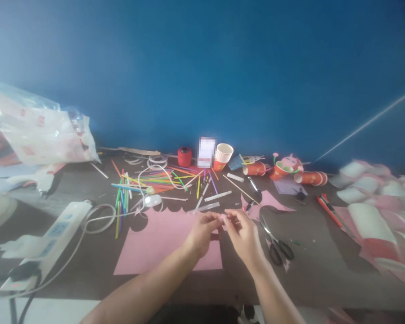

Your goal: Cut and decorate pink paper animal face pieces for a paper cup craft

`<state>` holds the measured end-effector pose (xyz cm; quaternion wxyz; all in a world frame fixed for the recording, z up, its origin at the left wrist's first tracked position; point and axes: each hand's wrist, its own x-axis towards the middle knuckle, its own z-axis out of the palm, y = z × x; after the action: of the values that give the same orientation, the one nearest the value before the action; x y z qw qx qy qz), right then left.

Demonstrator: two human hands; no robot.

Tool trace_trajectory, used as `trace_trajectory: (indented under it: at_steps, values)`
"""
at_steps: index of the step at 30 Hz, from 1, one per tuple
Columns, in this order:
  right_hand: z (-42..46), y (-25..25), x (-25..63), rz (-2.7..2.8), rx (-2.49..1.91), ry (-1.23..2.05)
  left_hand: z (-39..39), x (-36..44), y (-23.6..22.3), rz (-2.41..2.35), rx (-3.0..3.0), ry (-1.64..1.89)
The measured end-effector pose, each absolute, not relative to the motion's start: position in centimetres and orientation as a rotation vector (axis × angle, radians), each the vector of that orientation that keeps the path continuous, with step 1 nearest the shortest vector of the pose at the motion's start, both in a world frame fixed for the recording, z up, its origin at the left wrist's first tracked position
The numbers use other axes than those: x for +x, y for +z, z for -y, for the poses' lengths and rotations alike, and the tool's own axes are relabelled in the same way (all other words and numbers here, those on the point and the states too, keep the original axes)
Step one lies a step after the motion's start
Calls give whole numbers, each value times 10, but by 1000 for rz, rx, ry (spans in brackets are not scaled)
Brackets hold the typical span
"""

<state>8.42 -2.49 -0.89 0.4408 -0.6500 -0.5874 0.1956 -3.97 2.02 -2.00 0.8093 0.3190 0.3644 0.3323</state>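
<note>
My left hand and my right hand meet above the table, fingertips pinched together on a small pink paper piece. Most of that piece is hidden by the fingers. Under my left hand lies a pink paper sheet with scalloped cut-outs along its far edge. Black-handled scissors rest just right of my right hand, blades pointing away. Beyond them is a cut pink paper scrap.
Colourful sticks lie scattered behind the sheet. A white power strip, cables and a glue gun are on the left. Stacked paper cups stand at the back. On the right are a red utility knife and several cups.
</note>
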Motion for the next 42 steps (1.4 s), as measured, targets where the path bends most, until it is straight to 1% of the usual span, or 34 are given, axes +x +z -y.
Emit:
trace_trajectory:
  at_steps: [5,12,19,27,33,42]
  values:
    - [25,-12,85,1488,-1574,500,-17,-41,-23,-784,717,721]
    - [29,-16,86,1499,-1652,445,-15,-37,-26,-815,672,717]
    - [30,-14,90,1491,-1652,437,-16,-35,-30,-821,691,658]
    - [33,-12,98,1580,-1621,390,-18,-34,-31,-824,669,634]
    - [35,-8,101,1732,-1568,295,-19,-33,-26,-850,557,601]
    - [38,-6,104,1833,-1542,307,-19,-33,-27,-871,516,602]
